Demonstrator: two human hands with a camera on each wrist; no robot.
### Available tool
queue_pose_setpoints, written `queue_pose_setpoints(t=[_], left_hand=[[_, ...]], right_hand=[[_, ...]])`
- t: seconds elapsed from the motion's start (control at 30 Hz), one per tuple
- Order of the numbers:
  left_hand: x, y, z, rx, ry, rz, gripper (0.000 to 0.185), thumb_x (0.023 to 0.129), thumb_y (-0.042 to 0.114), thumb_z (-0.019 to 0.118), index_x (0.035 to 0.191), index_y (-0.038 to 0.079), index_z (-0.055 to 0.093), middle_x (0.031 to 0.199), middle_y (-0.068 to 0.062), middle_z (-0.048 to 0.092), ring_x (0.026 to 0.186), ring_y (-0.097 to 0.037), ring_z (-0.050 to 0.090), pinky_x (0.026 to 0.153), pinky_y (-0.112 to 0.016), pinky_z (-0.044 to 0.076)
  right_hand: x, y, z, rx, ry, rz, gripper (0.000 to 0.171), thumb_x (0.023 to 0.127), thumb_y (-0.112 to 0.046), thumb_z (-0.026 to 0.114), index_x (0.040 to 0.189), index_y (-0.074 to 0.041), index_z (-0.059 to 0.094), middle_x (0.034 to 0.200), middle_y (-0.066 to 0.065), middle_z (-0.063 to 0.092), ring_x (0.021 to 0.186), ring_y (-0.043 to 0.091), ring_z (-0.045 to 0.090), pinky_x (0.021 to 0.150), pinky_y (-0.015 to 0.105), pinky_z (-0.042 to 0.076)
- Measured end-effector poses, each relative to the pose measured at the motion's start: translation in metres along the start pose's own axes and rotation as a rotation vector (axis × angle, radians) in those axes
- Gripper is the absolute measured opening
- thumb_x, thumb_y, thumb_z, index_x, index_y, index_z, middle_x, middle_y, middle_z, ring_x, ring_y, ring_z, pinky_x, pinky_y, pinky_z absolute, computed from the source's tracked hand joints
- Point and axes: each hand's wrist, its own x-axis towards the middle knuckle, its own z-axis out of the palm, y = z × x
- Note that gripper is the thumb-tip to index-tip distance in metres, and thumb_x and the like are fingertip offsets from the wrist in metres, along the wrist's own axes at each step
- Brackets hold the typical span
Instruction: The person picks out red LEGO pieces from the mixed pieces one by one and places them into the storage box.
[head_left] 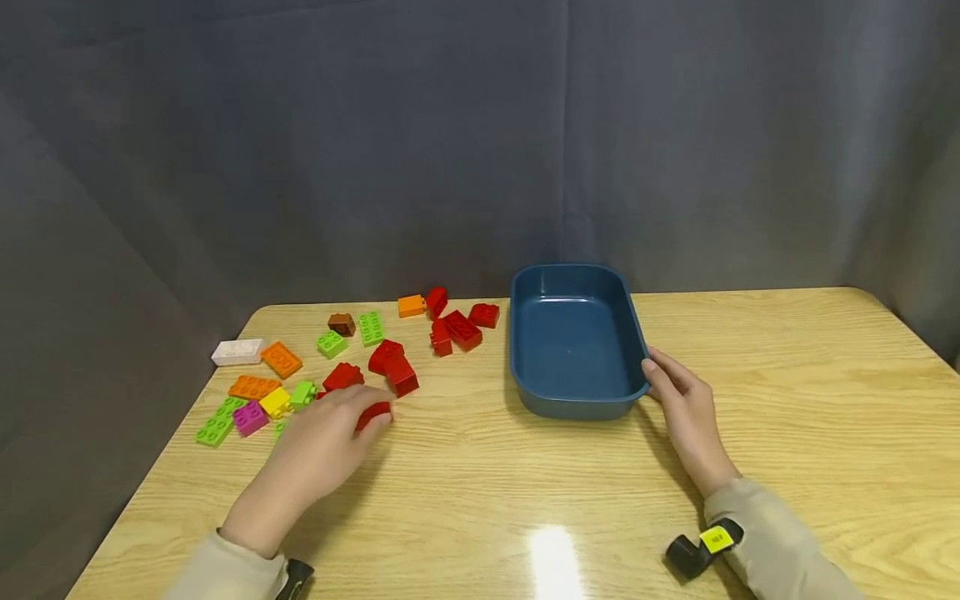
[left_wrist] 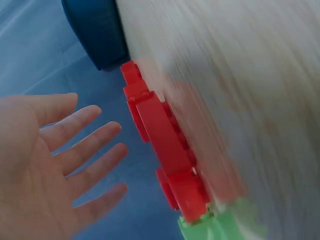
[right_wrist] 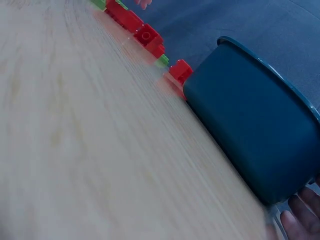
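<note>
Blue tub [head_left: 572, 350] upright on worktop [head_left: 810, 383], mouth up, long axis running away from person. Right hand [head_left: 688, 421] pinches its near right corner, thumb at rim, fingers against outer wall. Left hand [head_left: 322, 442] just beside red block [head_left: 372, 414], fingers loosely spread, holding nothing; block's long axis partly hidden. Colored blocks [head_left: 280, 360] scattered leftward. Dark cloth [head_left: 450, 150] behind.

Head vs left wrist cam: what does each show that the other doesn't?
Only head: the right hand holding the blue tray by its rim, the tray's inside, and a white brick, yellow brick and magenta brick.

Only left wrist: the palm side of the left hand, with its fingers spread.

Both: the left hand, red bricks, some green brick, part of the tray's outer wall, the wood tabletop and the dark curtain.
</note>
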Motion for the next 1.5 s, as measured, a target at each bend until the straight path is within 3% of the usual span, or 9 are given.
queue_pose_setpoints(t=[0.27,0.47,0.6,0.8,0.97,1.3,1.5], left_hand=[[-0.001,-0.034,-0.015,-0.034,-0.033,0.015,0.032,0.096,0.02,0.066,0.127,0.011,0.066,0.131,-0.013,0.062,0.124,-0.037,0.055,0.1,-0.058,0.043],[-0.008,-0.055,-0.012,0.018,-0.029,-0.015,0.034,0.096,0.022,0.066,0.128,0.011,0.064,0.134,-0.013,0.06,0.119,-0.038,0.057,0.092,-0.06,0.048],[-0.01,-0.063,-0.009,0.057,-0.024,-0.002,0.042,0.092,0.02,0.072,0.131,0.008,0.062,0.135,-0.014,0.057,0.12,-0.04,0.055,0.09,-0.061,0.048],[-0.005,-0.071,-0.004,0.094,-0.027,0.062,0.049,0.083,0.017,0.081,0.126,0.002,0.063,0.127,-0.015,0.06,0.116,-0.038,0.057,0.092,-0.057,0.049],[0.003,-0.076,-0.002,0.109,-0.053,0.096,0.054,0.08,0.018,0.084,0.125,-0.001,0.061,0.121,-0.016,0.062,0.109,-0.036,0.059,0.092,-0.054,0.049],[0.012,-0.073,-0.01,0.141,-0.116,0.05,0.054,0.077,0.019,0.086,0.121,0.0,0.061,0.116,-0.018,0.065,0.107,-0.039,0.06,0.095,-0.057,0.046],[0.012,-0.068,-0.015,0.175,-0.112,0.086,0.058,0.075,0.021,0.088,0.123,0.001,0.062,0.117,-0.017,0.064,0.107,-0.039,0.059,0.094,-0.057,0.048]], right_hand=[[-0.004,0.001,-0.003,-0.033,0.009,0.003,0.06,0.104,-0.044,0.047,0.146,-0.002,0.047,0.146,0.015,0.048,0.12,0.002,0.05,0.088,0.01,0.046],[-0.002,0.002,-0.002,-0.008,0.012,0.017,0.057,0.104,-0.041,0.049,0.145,-0.001,0.048,0.145,0.016,0.049,0.111,-0.006,0.051,0.088,0.01,0.046],[-0.001,0.001,0.0,-0.009,0.009,0.027,0.057,0.104,-0.041,0.048,0.146,-0.002,0.048,0.145,0.015,0.05,0.114,-0.004,0.051,0.088,0.01,0.045],[0.003,0.001,0.0,-0.02,0.011,0.011,0.058,0.104,-0.042,0.048,0.145,-0.003,0.048,0.145,0.015,0.051,0.123,0.007,0.052,0.089,0.011,0.046],[0.005,-0.001,0.0,-0.005,0.006,0.007,0.056,0.104,-0.041,0.048,0.145,-0.002,0.048,0.145,0.015,0.05,0.12,0.003,0.051,0.089,0.011,0.046],[0.002,0.0,0.002,0.011,0.01,0.026,0.055,0.104,-0.041,0.048,0.146,-0.005,0.047,0.146,0.014,0.049,0.114,-0.001,0.051,0.088,0.012,0.046],[0.0,0.001,0.0,-0.021,0.021,0.026,0.058,0.104,-0.044,0.047,0.146,-0.006,0.048,0.145,0.012,0.05,0.114,-0.003,0.05,0.088,0.012,0.046]])
